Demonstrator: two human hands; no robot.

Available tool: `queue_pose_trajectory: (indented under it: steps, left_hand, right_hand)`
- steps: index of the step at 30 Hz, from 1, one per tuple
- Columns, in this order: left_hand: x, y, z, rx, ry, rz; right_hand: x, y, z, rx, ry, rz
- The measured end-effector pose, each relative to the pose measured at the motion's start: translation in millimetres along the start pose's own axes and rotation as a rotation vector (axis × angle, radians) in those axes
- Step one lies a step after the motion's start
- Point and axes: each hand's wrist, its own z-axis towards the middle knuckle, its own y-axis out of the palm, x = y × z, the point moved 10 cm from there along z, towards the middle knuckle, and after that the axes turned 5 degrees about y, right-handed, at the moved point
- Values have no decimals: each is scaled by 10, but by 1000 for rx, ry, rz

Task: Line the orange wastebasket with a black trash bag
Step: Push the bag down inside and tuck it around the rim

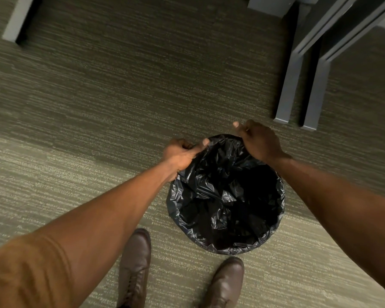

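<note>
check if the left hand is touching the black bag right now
Touching. The head view shows the left hand closed on the far-left edge of the black trash bag, thumb pressed on the plastic, no gap visible.

The trash bag [227, 196] sits on the carpet [120, 96]. Two shoes [135, 265] stand at its six o'clock. Table legs [298, 85] rise at one o'clock.
</note>
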Motion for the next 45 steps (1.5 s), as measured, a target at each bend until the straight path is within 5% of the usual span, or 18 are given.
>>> queue_pose_trajectory:
  steps: [5,14,20,27,33,37,45]
  left_hand:
    - [5,-9,-27,23,-11,-2]
    - [96,-33,-82,48,18,19]
    - [120,-59,-85,62,39,34]
    - [-17,-374,-446,255,74,41]
    - [-391,-263,-875,344,-51,110]
    - [-610,-158,-919,356,-158,-57]
    - [-592,-113,-866,288,-172,-265]
  right_hand:
    - [-618,89,-73,-62,-261,124]
    - [-829,402,79,-89,-219,-50]
    - [-753,449,187,-179,-126,-27]
    - [-389,-110,108,75,-25,245]
    - [386,-315,-335,169,238,60]
    - [909,-210,-758,168,487,106]
    - [1048,83,-1019,98,501,404]
